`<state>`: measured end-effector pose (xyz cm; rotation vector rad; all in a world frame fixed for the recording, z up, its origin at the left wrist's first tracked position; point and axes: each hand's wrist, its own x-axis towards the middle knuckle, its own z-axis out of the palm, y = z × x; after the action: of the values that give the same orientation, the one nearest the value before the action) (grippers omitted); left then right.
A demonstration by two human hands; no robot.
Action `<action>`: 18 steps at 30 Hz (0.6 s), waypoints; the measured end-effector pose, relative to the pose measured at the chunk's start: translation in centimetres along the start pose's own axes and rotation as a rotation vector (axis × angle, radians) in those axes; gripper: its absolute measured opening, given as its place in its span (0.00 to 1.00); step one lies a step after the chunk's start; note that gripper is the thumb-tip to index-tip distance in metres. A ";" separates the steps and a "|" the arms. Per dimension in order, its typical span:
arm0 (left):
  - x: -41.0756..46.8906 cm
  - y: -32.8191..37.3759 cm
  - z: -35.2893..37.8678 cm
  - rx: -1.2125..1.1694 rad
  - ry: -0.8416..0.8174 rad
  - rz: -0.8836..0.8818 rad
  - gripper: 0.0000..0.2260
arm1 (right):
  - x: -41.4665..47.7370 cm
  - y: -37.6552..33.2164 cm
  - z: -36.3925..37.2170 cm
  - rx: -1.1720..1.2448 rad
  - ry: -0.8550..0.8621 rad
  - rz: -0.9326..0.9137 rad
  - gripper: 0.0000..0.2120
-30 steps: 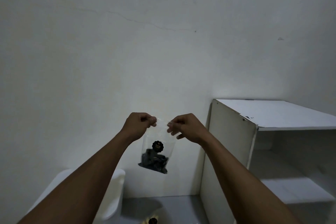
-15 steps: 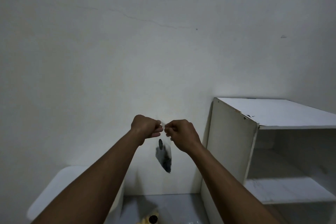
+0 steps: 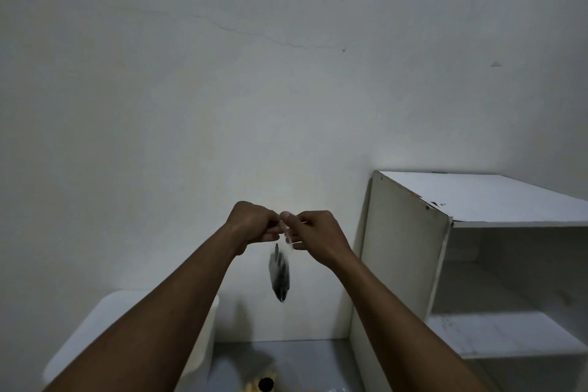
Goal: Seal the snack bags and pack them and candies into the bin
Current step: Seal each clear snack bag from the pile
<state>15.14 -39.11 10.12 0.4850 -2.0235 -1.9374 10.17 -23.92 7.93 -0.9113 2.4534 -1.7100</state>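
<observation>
Left hand (image 3: pixel 254 223) and right hand (image 3: pixel 313 234) both pinch the snack bag (image 3: pixel 280 277) mouth; advise firm, even pressure along the whole seal

I see a plain whitish wall (image 3: pixel 222 111) filling most of my view, dimly and unevenly lit. A thin crack (image 3: pixel 264 37) runs across its upper part, with a small dark speck (image 3: pixel 343 50) at its right end. At right stands a white open shelf unit (image 3: pixel 404 264), its top edge chipped. Below, a grey surface (image 3: pixel 321 356) meets the wall.
</observation>
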 end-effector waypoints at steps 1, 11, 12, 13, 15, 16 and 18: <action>-0.1 0.1 0.0 0.020 -0.022 0.017 0.06 | 0.2 -0.2 -0.2 0.073 -0.002 0.040 0.15; -0.4 -0.7 -0.4 0.020 -0.102 0.049 0.06 | 1.0 -0.4 -0.8 0.209 -0.060 0.165 0.08; -0.3 -0.9 -0.5 0.009 -0.106 0.042 0.06 | 0.9 -0.4 -0.8 0.225 -0.073 0.169 0.08; -0.3 -1.0 -0.6 -0.001 -0.110 0.035 0.06 | 0.8 -0.4 -0.9 0.235 -0.086 0.173 0.08; -0.2 -1.2 -0.6 -0.021 -0.113 0.023 0.06 | 0.9 -0.2 -0.9 0.239 -0.111 0.177 0.09; -0.1 -1.3 -0.6 -0.028 -0.106 0.020 0.06 | 0.9 -0.2 -0.8 0.235 -0.116 0.176 0.09; 0.0 -1.4 -0.7 -0.048 -0.069 0.018 0.06 | 0.7 -0.3 -0.5 0.227 -0.112 0.159 0.11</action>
<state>15.48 -39.75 8.76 0.3915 -2.0104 -2.0131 9.53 -23.90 8.60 -0.7443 2.1437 -1.7822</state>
